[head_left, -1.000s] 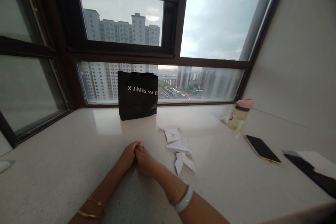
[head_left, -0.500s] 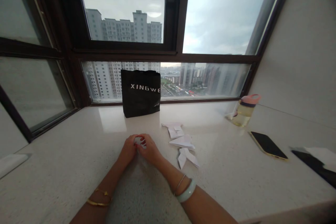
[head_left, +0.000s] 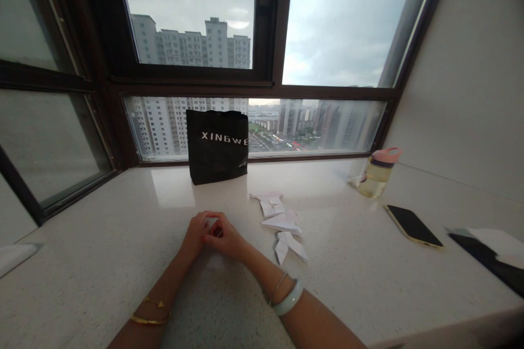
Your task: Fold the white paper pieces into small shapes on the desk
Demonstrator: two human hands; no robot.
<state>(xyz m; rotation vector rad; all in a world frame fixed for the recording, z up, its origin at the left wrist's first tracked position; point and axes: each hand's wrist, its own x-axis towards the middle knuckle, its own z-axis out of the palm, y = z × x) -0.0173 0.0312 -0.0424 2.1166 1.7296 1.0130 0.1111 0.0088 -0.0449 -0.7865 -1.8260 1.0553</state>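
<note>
My left hand (head_left: 197, 232) and my right hand (head_left: 224, 235) meet above the pale countertop (head_left: 184, 305), fingers curled toward each other and touching. Both are closed. A small light patch shows between the fingers, but I cannot make out whether it is a held thing or the counter behind. To the right of my right hand lie folded white papers in a column: a shirt-like one (head_left: 272, 206), a pointed one like a paper plane (head_left: 282, 222) and a forked one (head_left: 290, 246). Neither hand touches them.
A black bag (head_left: 218, 147) with white lettering stands by the window. Further right are a bottle (head_left: 379, 174) with a pink lid, a phone (head_left: 413, 226) and a dark flat thing (head_left: 487, 262) with white paper (head_left: 497, 242) on it. A white object (head_left: 18, 257) lies at far left.
The fingers of both hands have drawn closer together, and the pale gap between them has shrunk. The whole view has shifted slightly; the papers and bag stay in place.
</note>
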